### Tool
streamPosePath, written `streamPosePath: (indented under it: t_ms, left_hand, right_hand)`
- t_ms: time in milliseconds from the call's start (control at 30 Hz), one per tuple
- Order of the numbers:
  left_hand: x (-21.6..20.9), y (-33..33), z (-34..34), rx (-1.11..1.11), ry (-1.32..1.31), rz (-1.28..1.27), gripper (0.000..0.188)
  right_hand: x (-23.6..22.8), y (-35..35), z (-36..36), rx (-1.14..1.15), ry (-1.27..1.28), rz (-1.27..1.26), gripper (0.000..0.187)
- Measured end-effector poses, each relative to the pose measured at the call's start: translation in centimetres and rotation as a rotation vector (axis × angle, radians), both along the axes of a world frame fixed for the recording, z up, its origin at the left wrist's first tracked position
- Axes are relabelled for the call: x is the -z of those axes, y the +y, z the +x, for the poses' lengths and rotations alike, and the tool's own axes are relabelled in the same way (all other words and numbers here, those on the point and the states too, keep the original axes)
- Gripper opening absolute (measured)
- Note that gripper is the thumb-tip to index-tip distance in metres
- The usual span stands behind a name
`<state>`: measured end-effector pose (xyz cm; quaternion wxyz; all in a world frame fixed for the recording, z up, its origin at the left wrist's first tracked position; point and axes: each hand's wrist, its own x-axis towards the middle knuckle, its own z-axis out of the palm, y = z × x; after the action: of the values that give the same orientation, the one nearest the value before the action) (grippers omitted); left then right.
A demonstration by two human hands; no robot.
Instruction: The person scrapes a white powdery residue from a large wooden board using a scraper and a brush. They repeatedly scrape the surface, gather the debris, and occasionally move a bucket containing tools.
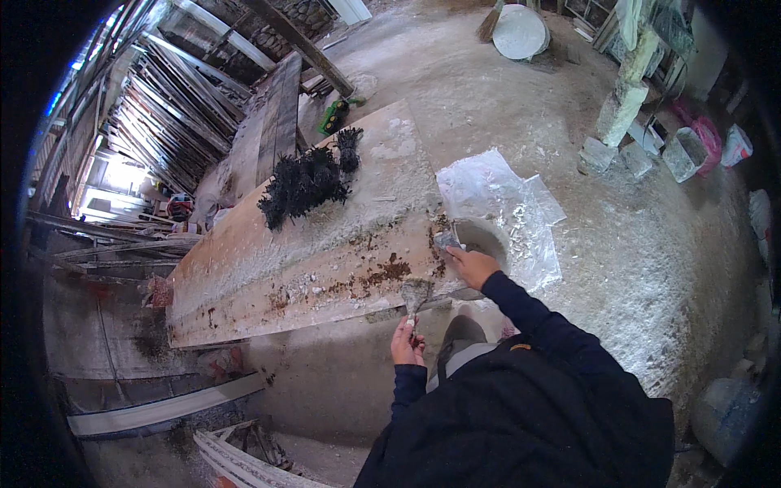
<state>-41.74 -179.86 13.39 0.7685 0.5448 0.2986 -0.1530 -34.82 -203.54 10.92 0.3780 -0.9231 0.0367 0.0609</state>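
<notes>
Two hands of mine are at work near the close end of a long pale board, each closed around a tool. The fingers of my left hand (406, 343) are wrapped about the handle of a broad flat tool (417, 290), its wide end up at the board's near edge. My right hand (474, 268) grips a small grey tool (447, 240), perhaps a scraper, though it is too small in view to be sure; it is over the board's right end, just beside a round bucket (493, 239). Brown patches (389, 269) and white crumbs are scattered across the board (370, 175) between my tools and farther left along it. Toward its far side lie dark, bristly bundles (305, 185), one small one set a little to the right of the main heap. Past the bucket, a crumpled white plastic sheet (486, 185) covers some of the floor, with pale flakes strewn over it. Farther off, a green object (333, 116) sits beyond the board, and many long planks (167, 110) lean at the upper left.
</notes>
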Motion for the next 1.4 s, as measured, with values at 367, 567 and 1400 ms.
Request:
streamPosePath:
  t_ms: [367, 567, 1400]
  left_hand:
    - [0.2, 5.7, 0.6, -0.138, -0.028, -0.073, 0.036]
    - [0.4, 8.4, 0.9, -0.143, -0.020, -0.174, 0.038]
    - [3.2, -10.3, -12.4, -1.216, -0.089, -0.197, 0.022]
  right_hand:
    - [-3.5, -3.5, -8.1, -0.299, 0.077, -0.318, 0.028]
    - [-4.2, -6.0, -4.7, -0.551, 0.006, -0.381, 0.025]
    - [-3.0, -9.8, 4.6, -1.152, 0.026, -0.271, 0.030]
